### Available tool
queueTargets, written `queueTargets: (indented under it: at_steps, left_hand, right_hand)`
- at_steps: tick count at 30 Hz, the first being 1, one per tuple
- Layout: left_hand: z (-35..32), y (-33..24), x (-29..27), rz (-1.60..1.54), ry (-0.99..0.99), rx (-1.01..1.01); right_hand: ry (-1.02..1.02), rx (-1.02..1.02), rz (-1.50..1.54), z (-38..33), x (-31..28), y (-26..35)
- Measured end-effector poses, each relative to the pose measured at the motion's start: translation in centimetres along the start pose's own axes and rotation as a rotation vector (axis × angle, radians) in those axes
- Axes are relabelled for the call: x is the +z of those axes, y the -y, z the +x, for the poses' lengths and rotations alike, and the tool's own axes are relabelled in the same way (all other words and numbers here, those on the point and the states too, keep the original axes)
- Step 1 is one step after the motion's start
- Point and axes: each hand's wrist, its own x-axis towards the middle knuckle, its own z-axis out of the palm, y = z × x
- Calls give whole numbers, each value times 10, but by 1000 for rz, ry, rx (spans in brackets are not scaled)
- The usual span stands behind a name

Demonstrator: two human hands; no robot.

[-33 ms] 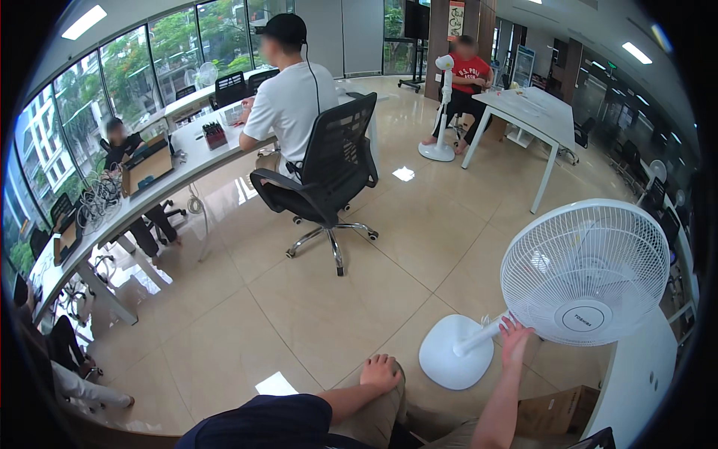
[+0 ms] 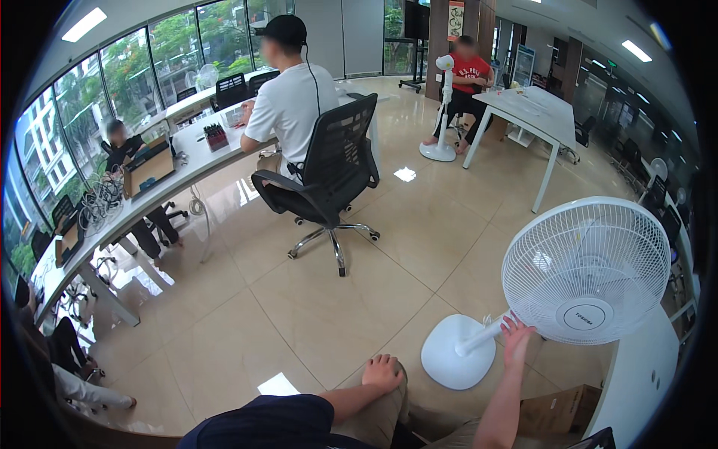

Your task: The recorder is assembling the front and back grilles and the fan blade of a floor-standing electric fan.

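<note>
A white stand fan (image 2: 460, 352) stands on the floor at my right front, with a round wire cage and a white base. My right hand (image 2: 516, 337) is raised at the upper part of its pole, just beside the cage's lower left edge. Its fingers are apart and the fingertips meet or overlap the pole; I cannot tell how firmly they touch. My left hand (image 2: 382, 373) lies over my knee, fingers stretched out and holding nothing.
A cardboard box (image 2: 557, 410) and a white table (image 2: 642, 374) are close on my right. Ahead, a person in white (image 2: 288, 105) sits on a black swivel chair (image 2: 329, 165) at a long desk (image 2: 179, 157). Another white fan (image 2: 446, 105) stands farther off near a person in red (image 2: 469, 72).
</note>
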Motion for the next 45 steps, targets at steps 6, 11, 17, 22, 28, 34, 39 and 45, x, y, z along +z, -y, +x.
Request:
queueTargets:
  at_steps: [6,11,17,22,28,34,39,45]
  left_hand:
    - [10,4,-8,18,10,-12]
    - [17,-2,-11,21,56,-34]
    - [17,2,-10,14,62,-34]
    - [6,8,-9,2,38,-46]
    - [9,0,-17,53,87,0]
    - [22,-3,-12,92,128,-8]
    - [19,-28,-21,44,108,81]
    - [18,-7,-3,-330,133,211]
  right_hand:
    - [37,113,-67,7,8,3]
    - [-144,107,51,1,22,10]
    - [-74,159,-132,-33,23,14]
    - [-121,356,-376,-146,-67,-21]
    - [-384,509,-1065,-328,-49,32]
    - [-487,295,-1222,-385,-14,15]
    - [-612,293,-1309,-380,-16,24]
    - [-629,273,-1337,-414,-16,30]
